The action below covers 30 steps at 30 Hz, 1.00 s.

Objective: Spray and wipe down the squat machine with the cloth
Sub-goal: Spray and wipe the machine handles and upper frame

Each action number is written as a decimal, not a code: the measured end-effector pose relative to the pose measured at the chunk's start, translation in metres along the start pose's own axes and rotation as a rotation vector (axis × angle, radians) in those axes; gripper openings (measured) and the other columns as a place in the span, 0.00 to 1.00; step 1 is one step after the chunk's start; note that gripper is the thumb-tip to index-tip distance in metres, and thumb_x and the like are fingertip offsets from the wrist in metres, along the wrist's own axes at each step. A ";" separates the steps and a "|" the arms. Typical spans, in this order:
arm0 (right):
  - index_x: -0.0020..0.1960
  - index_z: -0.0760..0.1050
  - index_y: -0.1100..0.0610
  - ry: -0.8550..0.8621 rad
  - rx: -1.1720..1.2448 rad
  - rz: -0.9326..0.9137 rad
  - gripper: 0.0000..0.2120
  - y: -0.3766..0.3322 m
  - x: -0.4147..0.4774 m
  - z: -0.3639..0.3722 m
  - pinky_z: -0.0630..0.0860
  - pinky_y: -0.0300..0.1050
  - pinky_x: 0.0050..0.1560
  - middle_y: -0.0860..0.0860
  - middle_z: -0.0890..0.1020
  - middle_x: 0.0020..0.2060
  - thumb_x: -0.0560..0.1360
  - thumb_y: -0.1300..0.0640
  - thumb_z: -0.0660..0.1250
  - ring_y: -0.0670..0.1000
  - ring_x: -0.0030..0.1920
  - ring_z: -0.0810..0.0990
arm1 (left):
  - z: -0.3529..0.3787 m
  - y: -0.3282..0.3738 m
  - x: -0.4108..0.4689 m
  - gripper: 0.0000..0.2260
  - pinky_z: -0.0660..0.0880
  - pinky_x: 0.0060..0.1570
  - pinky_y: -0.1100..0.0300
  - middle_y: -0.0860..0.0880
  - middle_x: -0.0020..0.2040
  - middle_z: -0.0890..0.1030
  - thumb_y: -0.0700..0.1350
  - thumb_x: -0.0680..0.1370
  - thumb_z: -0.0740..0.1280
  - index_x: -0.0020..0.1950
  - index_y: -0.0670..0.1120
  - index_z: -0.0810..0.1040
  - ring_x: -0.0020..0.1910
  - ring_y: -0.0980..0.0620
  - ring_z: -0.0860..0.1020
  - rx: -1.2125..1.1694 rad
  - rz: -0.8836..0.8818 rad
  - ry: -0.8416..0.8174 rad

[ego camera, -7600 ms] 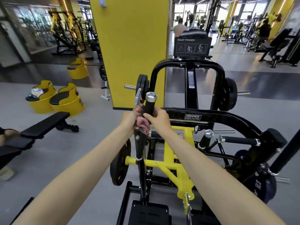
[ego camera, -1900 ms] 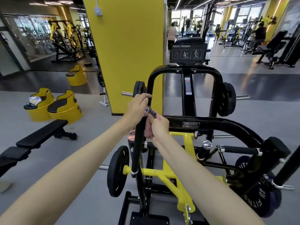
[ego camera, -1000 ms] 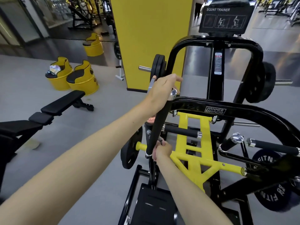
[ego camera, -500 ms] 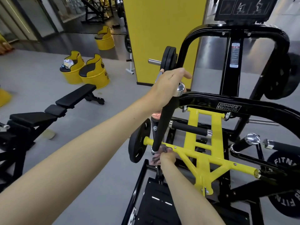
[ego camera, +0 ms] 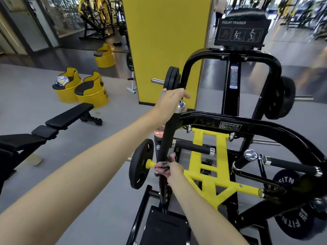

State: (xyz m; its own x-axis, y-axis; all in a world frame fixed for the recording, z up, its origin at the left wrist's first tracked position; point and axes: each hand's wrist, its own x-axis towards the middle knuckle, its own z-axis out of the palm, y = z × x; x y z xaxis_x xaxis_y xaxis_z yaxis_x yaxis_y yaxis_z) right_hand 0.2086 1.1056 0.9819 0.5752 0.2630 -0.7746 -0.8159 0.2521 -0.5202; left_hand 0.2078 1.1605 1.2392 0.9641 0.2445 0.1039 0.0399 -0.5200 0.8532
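Both hands work on one upright black handle (ego camera: 169, 131) of the squat machine (ego camera: 230, 126), well apart from each other. At the handle's top, the left hand (ego camera: 170, 101) lies over the chrome cap (ego camera: 180, 104), its fingers reaching past it. I judge this is to keep the handle steady during wiping. The same hand seems to grip the spray bottle (ego camera: 159, 132) by the neck. A grey nozzle shows behind the knuckles, and the pinkish body hangs just beside the handle, so the bottle stays ready. At the handle's lower end, the right hand (ego camera: 175, 171) holds the cloth (ego camera: 161, 167) pinched around the tube, with its fingers curled. The left forearm is stretched forward and nearly level. The right forearm reaches down and forward, with the wrist bent a little toward the handle.
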 end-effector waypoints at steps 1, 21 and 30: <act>0.55 0.76 0.62 -0.020 0.008 -0.021 0.12 -0.010 -0.020 0.002 0.81 0.48 0.34 0.67 0.81 0.47 0.75 0.70 0.58 0.63 0.41 0.83 | 0.000 0.000 0.000 0.18 0.51 0.74 0.45 0.49 0.46 0.79 0.44 0.84 0.47 0.56 0.46 0.76 0.61 0.53 0.71 0.008 -0.001 -0.006; 0.50 0.79 0.57 -0.495 -0.082 -0.549 0.06 -0.162 -0.168 0.025 0.78 0.41 0.37 0.54 0.83 0.40 0.77 0.63 0.64 0.50 0.39 0.82 | -0.007 0.003 0.002 0.25 0.59 0.70 0.41 0.43 0.57 0.79 0.59 0.79 0.46 0.53 0.43 0.75 0.60 0.45 0.74 0.061 0.022 -0.085; 0.51 0.80 0.54 -0.495 -0.677 -0.818 0.14 -0.196 -0.174 0.044 0.74 0.56 0.62 0.58 0.83 0.52 0.79 0.68 0.59 0.58 0.57 0.80 | -0.019 0.000 -0.003 0.22 0.70 0.51 0.61 0.51 0.58 0.77 0.59 0.82 0.52 0.68 0.48 0.72 0.51 0.58 0.74 -0.170 0.015 -0.029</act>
State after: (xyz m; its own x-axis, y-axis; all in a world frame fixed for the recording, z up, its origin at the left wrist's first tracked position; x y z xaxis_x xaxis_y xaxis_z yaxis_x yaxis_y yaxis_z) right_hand 0.2714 1.0512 1.2347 0.7815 0.6234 0.0267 0.0295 0.0059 -0.9995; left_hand 0.1995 1.1759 1.2484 0.9714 0.2128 0.1049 -0.0173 -0.3772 0.9260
